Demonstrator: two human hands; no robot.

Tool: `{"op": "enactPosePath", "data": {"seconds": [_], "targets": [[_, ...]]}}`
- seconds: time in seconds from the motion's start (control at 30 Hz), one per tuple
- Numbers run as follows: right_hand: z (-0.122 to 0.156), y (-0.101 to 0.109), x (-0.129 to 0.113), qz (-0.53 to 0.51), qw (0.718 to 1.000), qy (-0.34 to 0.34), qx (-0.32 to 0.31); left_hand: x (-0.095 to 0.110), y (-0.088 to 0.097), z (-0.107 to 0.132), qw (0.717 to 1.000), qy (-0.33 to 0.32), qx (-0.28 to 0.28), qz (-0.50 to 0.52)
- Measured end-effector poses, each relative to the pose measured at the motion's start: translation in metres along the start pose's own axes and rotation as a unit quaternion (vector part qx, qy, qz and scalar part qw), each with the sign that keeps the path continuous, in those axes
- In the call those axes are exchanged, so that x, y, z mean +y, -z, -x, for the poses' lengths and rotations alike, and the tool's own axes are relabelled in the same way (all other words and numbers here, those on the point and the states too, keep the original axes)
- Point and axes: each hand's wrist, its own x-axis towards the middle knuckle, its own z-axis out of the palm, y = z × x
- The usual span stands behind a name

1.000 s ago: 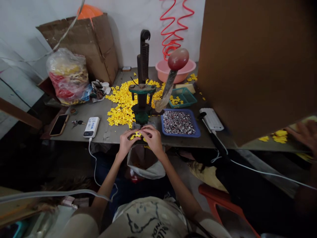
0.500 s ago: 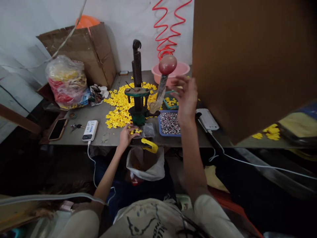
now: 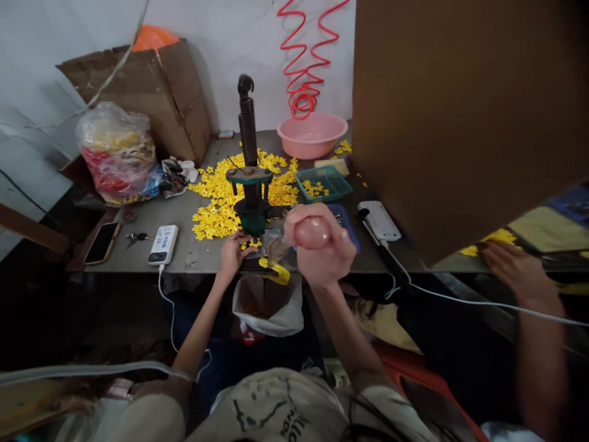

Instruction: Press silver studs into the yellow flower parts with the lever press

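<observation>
My right hand (image 3: 324, 252) is wrapped round the red ball knob (image 3: 313, 233) on the lever of a green hand press (image 3: 252, 205). The lever is pulled down toward me. At the foot of the press, my left hand (image 3: 234, 253) pinches a small yellow piece (image 3: 252, 243) under the press head. Clear plastic (image 3: 271, 240) lies just right of that piece. A heap of yellow pieces (image 3: 214, 205) spreads behind the press. My right hand partly hides a blue tray (image 3: 352, 232) of small shiny parts.
Below the table edge hangs an open white bag (image 3: 294, 313), with a yellow handle (image 3: 275, 272) above it. A pink basin (image 3: 313, 136) and teal basket (image 3: 329, 184) stand behind. Cardboard (image 3: 442, 123) blocks the right; another person's hand (image 3: 515, 267) touches yellow pieces there. A power bank (image 3: 163, 244) lies left.
My right hand has closed on the knob and brought the lever down toward me. My left hand stays at the press. Another person's hand has appeared at the right.
</observation>
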Motion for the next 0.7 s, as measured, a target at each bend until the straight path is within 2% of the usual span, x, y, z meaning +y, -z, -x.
{"op": "enactPosePath", "data": {"seconds": [0.07, 0.13, 0.17, 0.2, 0.3, 0.33, 0.37, 0.4, 0.47, 0.57, 0.7], "targets": [[-0.010, 0.024, 0.012, 0.096, 0.995, -0.033, -0.026, 0.003, 0.007, 0.009, 1.000, -0.001, -0.008, 0.006], [-0.018, 0.059, 0.035, 0.244, 0.965, -0.079, -0.046, 0.007, 0.014, 0.028, 0.999, 0.000, -0.048, 0.012], [-0.019, 0.078, 0.049, 0.329, 0.936, -0.107, -0.064, 0.009, 0.016, 0.040, 0.997, 0.003, -0.077, 0.015], [-0.018, 0.096, 0.063, 0.415, 0.894, -0.139, -0.090, 0.011, 0.017, 0.052, 0.994, 0.007, -0.109, 0.020], [-0.005, 0.136, 0.103, 0.593, 0.748, -0.216, -0.204, 0.014, 0.016, 0.086, 0.984, 0.022, -0.171, 0.050], [-0.001, 0.143, 0.112, 0.621, 0.715, -0.221, -0.234, 0.014, 0.014, 0.093, 0.983, 0.030, -0.172, 0.063], [0.003, 0.147, 0.120, 0.637, 0.694, -0.219, -0.252, 0.014, 0.012, 0.097, 0.982, 0.041, -0.165, 0.076], [0.006, 0.149, 0.125, 0.646, 0.685, -0.214, -0.259, 0.015, 0.011, 0.100, 0.982, 0.056, -0.157, 0.089], [0.009, 0.150, 0.129, 0.647, 0.691, -0.209, -0.247, 0.016, 0.011, 0.099, 0.981, 0.090, -0.134, 0.112], [0.008, 0.153, 0.131, 0.628, 0.720, -0.203, -0.213, 0.020, 0.016, 0.093, 0.971, 0.119, -0.115, 0.175], [0.005, 0.158, 0.130, 0.599, 0.759, -0.209, -0.148, 0.023, 0.022, 0.087, 0.951, 0.118, -0.097, 0.271]]}}
